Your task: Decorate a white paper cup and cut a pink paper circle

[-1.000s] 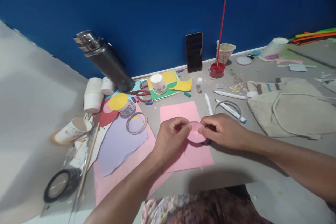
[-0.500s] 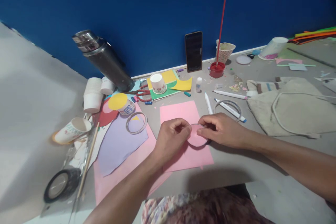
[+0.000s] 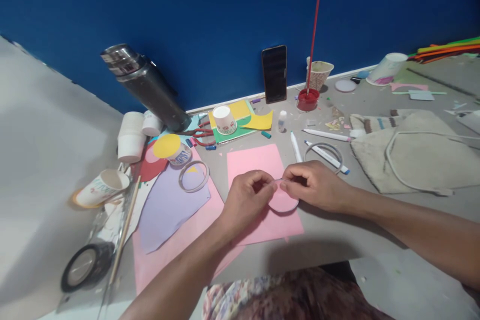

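Observation:
A thin grey-rimmed pink circle is held over a pink paper sheet. My left hand pinches its upper left edge between thumb and fingers. At the upper right edge my right hand pinches it too, with the two thumbs close together. I cannot tell whether the pink inside the rim is a paper disc or the sheet showing through. Just behind my right hand lies a grey ring over a blue-tipped marker. Another grey ring rests on purple paper to the left.
At the back stand a dark flask, a phone and a red pot with a stick in it. Paper cups and a black tape roll are on the left. A cloth bag lies right.
My hands have drawn slightly closer together along the circle's upper edge. The circle sits a little lower and its face shows somewhat differently. The view has shifted slightly.

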A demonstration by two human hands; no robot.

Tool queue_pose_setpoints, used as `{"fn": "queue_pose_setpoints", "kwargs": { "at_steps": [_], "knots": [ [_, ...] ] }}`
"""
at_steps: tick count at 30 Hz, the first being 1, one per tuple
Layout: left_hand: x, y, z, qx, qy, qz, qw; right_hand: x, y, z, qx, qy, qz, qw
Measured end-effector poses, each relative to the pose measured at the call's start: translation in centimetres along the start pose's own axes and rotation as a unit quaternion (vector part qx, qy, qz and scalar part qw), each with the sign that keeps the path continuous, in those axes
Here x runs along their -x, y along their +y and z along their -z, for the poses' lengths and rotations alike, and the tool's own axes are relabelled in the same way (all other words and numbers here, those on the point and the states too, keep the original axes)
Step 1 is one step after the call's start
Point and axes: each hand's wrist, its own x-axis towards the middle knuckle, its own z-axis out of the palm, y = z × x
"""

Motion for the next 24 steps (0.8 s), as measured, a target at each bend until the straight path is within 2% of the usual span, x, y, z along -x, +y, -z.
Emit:
{"fn": "queue_pose_setpoints", "kwargs": {
  "at_steps": [6,10,13,17,20,24],
  "knots": [
    [-0.2,-0.2,0.2,0.074,0.077,0.009,0.994,-0.3,-0.3,0.3,-0.078,0.023,-0.056,0.995],
    [-0.3,-0.2,0.3,0.099,0.104,0.003,0.990,-0.7,0.1,0.3,-0.128,0.018,-0.088,0.988],
    [-0.2,0.1,0.3,0.084,0.112,-0.007,0.990,-0.8,0.5,0.1,-0.143,0.011,-0.095,0.985],
    [-0.1,0.5,0.4,0.050,0.088,-0.028,0.994,-0.9,1.0,0.0,-0.147,0.005,-0.090,0.985],
    [-0.2,0.5,0.6,0.063,0.088,-0.025,0.994,-1.7,1.5,1.1,-0.117,0.054,-0.097,0.987],
    [-0.7,0.0,1.2,0.086,0.105,-0.015,0.991,-4.2,2.0,3.8,-0.042,0.161,-0.102,0.981]
  ]
}}
